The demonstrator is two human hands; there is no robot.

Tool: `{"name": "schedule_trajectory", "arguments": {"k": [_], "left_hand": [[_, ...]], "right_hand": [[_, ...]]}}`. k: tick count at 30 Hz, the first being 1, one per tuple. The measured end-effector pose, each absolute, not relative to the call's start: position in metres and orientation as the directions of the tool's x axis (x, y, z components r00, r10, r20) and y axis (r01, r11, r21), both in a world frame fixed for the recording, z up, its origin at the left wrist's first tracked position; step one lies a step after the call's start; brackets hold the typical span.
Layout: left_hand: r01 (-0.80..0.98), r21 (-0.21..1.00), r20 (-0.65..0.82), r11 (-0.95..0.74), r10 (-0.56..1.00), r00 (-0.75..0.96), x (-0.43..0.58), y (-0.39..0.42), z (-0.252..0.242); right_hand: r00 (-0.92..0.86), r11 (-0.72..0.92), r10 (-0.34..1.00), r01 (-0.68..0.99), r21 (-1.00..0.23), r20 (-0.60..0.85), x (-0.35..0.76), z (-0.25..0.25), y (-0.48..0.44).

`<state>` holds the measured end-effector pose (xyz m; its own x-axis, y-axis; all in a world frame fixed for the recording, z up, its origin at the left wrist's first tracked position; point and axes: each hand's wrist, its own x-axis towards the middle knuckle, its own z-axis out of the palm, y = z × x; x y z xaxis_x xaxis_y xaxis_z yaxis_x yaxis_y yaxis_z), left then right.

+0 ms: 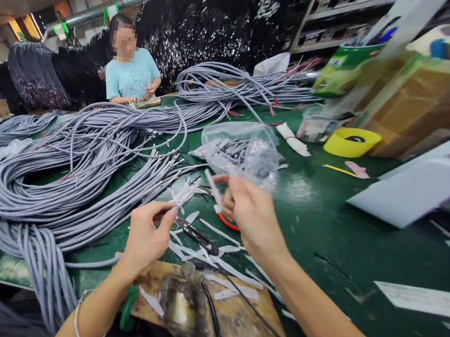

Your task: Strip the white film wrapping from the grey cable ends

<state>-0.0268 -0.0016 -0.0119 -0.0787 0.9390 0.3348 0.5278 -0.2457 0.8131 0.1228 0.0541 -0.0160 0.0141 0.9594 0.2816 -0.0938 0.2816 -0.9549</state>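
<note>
A green desk [326,230] spreads out beyond the wooden board [243,322] that sits at its near edge. Gray cables [44,202] lie in thick, looping heaps to the left of the board and well past it, their nearer ends trimmed to pale tips. A person in a light blue shirt [135,74] is far beyond the board, to its left. On the board stands a rounded metal fixture [185,306]. A clear bag [244,152] of short gray pieces lies beyond the board.

The right hand [247,206] is past the board's far edge, its grip narrow and holding a white piece [213,188]: slim, straight and plain, tilted so its upper end leans left. The left hand [153,231], at the board's far left corner, has its grip pinched narrow, seemingly on thin pale strands [184,191], though blur there leaves their exact form uncertain. A dark-handled tool [199,237] lies just beyond the board, between the hands. Thin white strips [226,294] are scattered on the board and just past it.
</note>
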Motion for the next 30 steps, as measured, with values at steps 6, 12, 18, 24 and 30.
{"name": "schedule_trajectory", "arguments": {"k": [6, 12, 18, 24, 30], "left_hand": [[0.577, 0.749, 0.393, -0.325, 0.92, 0.008, -0.025, -0.005, -0.01], [0.579, 0.717, 0.457, -0.389, 0.889, 0.031, -0.022, -0.008, -0.013], [0.538, 0.758, 0.433, -0.368, 0.902, 0.008, -0.021, -0.008, -0.013], [0.506, 0.796, 0.449, -0.332, 0.885, -0.124, -0.024, -0.008, -0.01], [0.487, 0.804, 0.455, -0.341, 0.88, -0.134, -0.025, -0.008, -0.012]], "right_hand": [[-0.099, 0.208, 0.969, -0.155, -0.966, 0.225, 0.111, -0.01, 0.041], [-0.112, 0.193, 0.971, -0.14, -0.971, 0.209, 0.106, -0.015, 0.038], [-0.141, 0.133, 0.976, -0.21, -0.969, 0.164, 0.098, -0.017, 0.034], [0.016, 0.385, 0.92, 0.141, -0.912, 0.391, 0.109, -0.01, 0.025], [-0.237, 0.56, 0.828, 0.393, -0.73, 0.508, 0.105, -0.015, 0.018]]}}
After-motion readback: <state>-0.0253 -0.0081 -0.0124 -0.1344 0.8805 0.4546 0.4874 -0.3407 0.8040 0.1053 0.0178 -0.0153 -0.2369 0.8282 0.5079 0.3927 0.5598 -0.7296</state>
